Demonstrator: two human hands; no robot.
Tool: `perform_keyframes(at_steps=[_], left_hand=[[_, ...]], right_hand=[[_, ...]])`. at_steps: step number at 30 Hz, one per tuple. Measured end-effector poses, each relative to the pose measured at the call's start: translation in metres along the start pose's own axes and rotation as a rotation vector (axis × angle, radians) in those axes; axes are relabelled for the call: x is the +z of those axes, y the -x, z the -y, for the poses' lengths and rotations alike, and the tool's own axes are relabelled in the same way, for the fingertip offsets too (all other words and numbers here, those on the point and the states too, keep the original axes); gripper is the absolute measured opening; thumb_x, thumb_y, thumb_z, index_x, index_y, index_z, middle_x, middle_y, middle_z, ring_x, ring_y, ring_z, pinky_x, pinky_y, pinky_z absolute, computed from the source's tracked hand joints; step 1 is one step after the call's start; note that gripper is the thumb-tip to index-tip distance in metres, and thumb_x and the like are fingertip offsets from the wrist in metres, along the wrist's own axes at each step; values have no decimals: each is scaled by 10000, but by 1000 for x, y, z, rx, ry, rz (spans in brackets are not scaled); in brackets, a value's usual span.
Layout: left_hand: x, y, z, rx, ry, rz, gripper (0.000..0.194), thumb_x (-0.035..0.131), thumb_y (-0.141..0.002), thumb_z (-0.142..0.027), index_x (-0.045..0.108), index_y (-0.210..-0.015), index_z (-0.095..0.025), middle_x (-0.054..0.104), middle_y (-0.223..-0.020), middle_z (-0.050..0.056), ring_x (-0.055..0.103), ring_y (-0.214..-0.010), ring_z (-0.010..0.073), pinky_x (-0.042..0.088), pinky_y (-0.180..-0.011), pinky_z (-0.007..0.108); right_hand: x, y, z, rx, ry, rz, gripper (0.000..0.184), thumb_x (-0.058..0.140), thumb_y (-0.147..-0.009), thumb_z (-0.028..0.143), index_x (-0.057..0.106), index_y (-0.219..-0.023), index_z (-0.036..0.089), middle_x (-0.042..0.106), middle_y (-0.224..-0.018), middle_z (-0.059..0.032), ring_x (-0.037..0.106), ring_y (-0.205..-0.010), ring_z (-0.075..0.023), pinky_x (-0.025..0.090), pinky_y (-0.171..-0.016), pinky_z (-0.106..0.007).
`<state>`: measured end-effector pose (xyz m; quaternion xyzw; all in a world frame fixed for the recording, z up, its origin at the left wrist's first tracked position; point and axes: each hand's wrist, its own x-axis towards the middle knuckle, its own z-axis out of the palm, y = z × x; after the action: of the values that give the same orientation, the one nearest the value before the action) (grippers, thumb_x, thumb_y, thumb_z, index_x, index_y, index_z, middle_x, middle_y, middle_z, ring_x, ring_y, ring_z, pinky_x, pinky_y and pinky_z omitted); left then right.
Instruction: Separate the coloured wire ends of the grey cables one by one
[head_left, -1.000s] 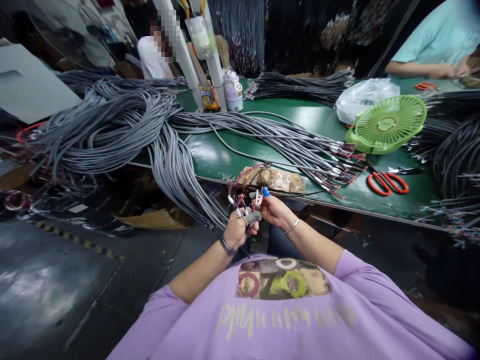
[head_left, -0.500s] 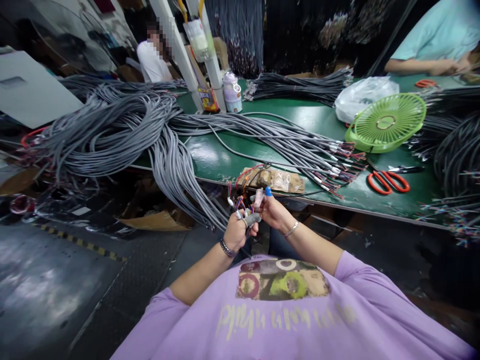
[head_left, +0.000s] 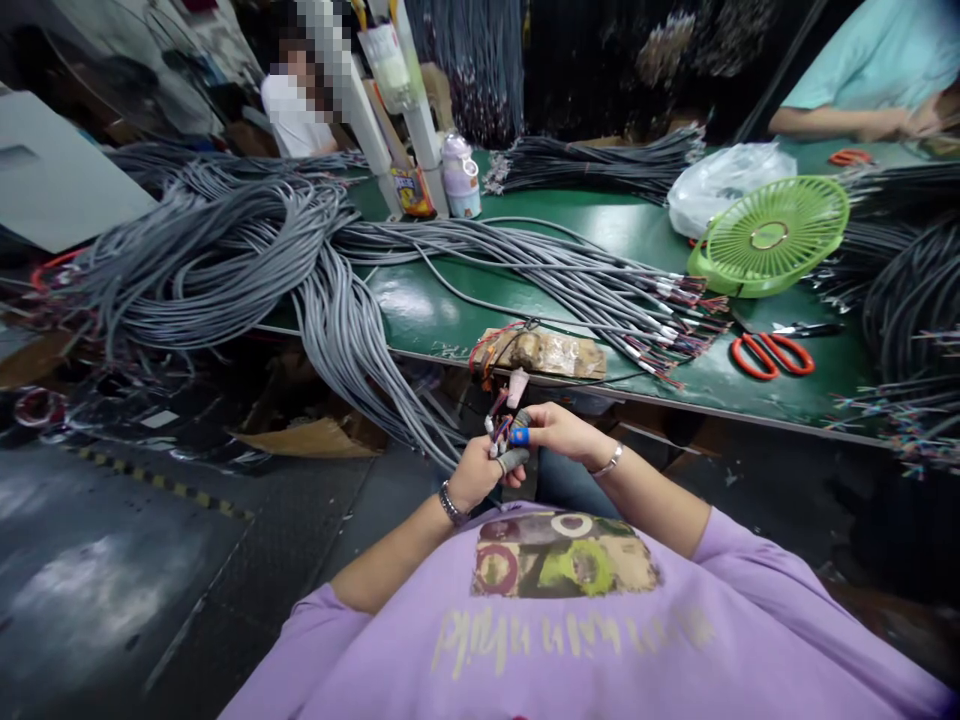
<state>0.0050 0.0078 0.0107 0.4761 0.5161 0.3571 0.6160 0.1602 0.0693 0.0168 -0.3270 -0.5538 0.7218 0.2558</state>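
My left hand (head_left: 478, 468) is closed around the end of a grey cable (head_left: 390, 385) whose thin coloured wires (head_left: 498, 418) fan out above my fist. A grey finger cot covers one left finger. My right hand (head_left: 555, 430) meets it from the right, with a blue cot on a fingertip, pinching at those coloured wires. Both hands hover below the front edge of the green table (head_left: 540, 290), above my lap. The cable runs up and left into a large bundle of grey cables (head_left: 225, 250).
Red-handled scissors (head_left: 772, 353) and a green fan (head_left: 772, 238) lie on the table's right. A brown block (head_left: 551, 352) sits at the table's edge. Dark cable bundles (head_left: 911, 300) fill the far right. A bottle (head_left: 459, 175) stands at the back. Other people work beyond.
Both hands dropped slightly lower toward my lap. My right hand's blue-tipped finger came down from pointing up and closed in on the wire ends.
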Motion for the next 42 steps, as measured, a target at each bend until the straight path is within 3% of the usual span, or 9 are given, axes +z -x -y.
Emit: perform_keyframes(at_steps=[3,7,10,14,19,24,30,34,42], left_hand=[[-2,0,-1,-36,-16,17,309,697,-682,-387,603,-573,-114,628,-491,52,566,-404,116,386,-395,194],[-4,-1,2,8,105,-99,336,674,-706,-411,611,-566,-113,614,-465,47,546,-386,102,360,-389,185],[-3,-3,8,43,172,-154,343,674,-706,-438,623,-595,-117,628,-485,49,552,-391,106,365,-390,187],[-2,-4,13,43,202,-156,344,687,-689,-460,635,-642,-123,654,-528,54,570,-405,117,391,-396,194],[-3,-2,9,31,215,-110,351,697,-681,-446,621,-587,-116,638,-494,61,576,-409,123,398,-402,198],[-3,-3,6,30,336,-184,338,703,-670,-448,630,-638,-119,649,-517,60,591,-432,132,364,-373,191],[-3,-3,12,38,186,-58,316,708,-681,-422,642,-636,-116,639,-502,47,575,-416,124,417,-416,209],[-2,-2,12,69,174,-128,344,688,-697,-438,622,-569,-126,627,-486,47,581,-428,126,418,-428,209],[0,-5,3,46,338,-289,375,704,-646,-484,580,-582,-136,619,-480,39,560,-401,120,370,-379,203]], right_hand=[[1,1,-1,-34,48,-16,366,745,-633,459,625,-708,121,595,-649,13,494,-599,-85,419,-622,-238],[2,7,-5,28,-70,-147,431,692,-658,549,609,-758,138,589,-676,4,487,-567,-71,426,-565,-220],[7,11,-10,55,-117,-202,418,727,-632,518,600,-786,151,583,-692,4,491,-561,-73,438,-539,-220],[16,12,-16,-37,-93,-294,351,765,-607,435,586,-726,158,526,-594,38,448,-520,-73,398,-484,-207],[17,9,-19,-54,-126,-243,304,752,-625,400,593,-689,149,528,-567,38,438,-507,-71,381,-484,-207],[16,6,-16,-76,-140,-242,285,743,-633,384,603,-716,150,558,-606,27,460,-519,-76,389,-513,-221],[21,0,-17,-82,-81,-287,314,728,-638,422,579,-679,149,535,-567,35,431,-501,-73,350,-490,-216],[21,-2,-20,-73,-49,-335,336,716,-650,453,552,-646,160,481,-511,53,384,-467,-67,310,-448,-207],[19,2,-23,-156,-61,-350,328,720,-652,461,573,-669,168,504,-563,37,410,-514,-84,354,-492,-224]])
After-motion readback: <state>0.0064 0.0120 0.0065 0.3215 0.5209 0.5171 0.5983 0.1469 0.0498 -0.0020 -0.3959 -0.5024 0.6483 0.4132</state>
